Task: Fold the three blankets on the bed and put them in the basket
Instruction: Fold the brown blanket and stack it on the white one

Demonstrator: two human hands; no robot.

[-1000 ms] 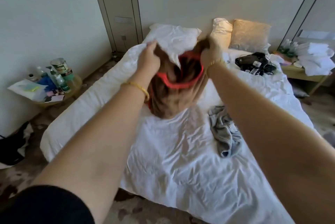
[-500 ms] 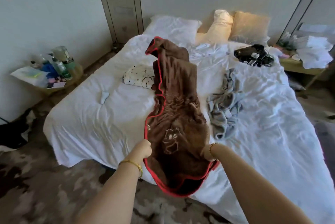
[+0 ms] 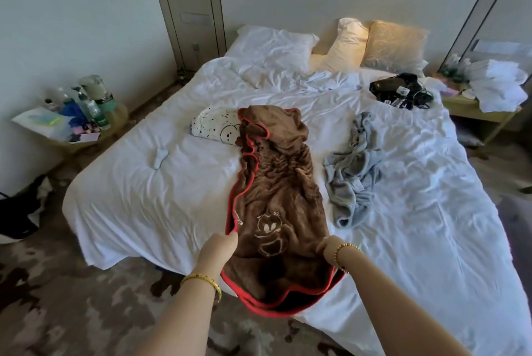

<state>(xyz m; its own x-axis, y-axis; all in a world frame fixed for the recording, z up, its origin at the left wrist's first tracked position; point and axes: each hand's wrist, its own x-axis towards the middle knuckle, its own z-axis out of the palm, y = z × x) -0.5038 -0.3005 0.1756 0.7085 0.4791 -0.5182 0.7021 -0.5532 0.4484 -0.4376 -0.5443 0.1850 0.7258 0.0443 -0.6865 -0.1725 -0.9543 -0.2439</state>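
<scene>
A brown blanket (image 3: 280, 183) with red trim and a cartoon figure lies in a long bunched strip down the middle of the white bed (image 3: 149, 200). Its near end hangs over the bed's edge. My left hand (image 3: 219, 249) grips the near left edge and my right hand (image 3: 328, 249) grips the near right edge. A white spotted blanket (image 3: 214, 124) lies partly under the brown one's far left side. Crumpled on the bed to the right is a grey-blue blanket (image 3: 352, 168). No basket is in view.
Pillows (image 3: 273, 44) line the headboard. A pile of black cables and devices (image 3: 401, 90) sits at the bed's far right. A side table with bottles (image 3: 86, 114) stands on the left, a bedside shelf with white cloths (image 3: 498, 85) on the right. A small white cloth (image 3: 159, 156) lies left.
One second ago I held the brown blanket bunched up high. I swung it down and spread it lengthwise on the bed; its far end has since settled flat.
</scene>
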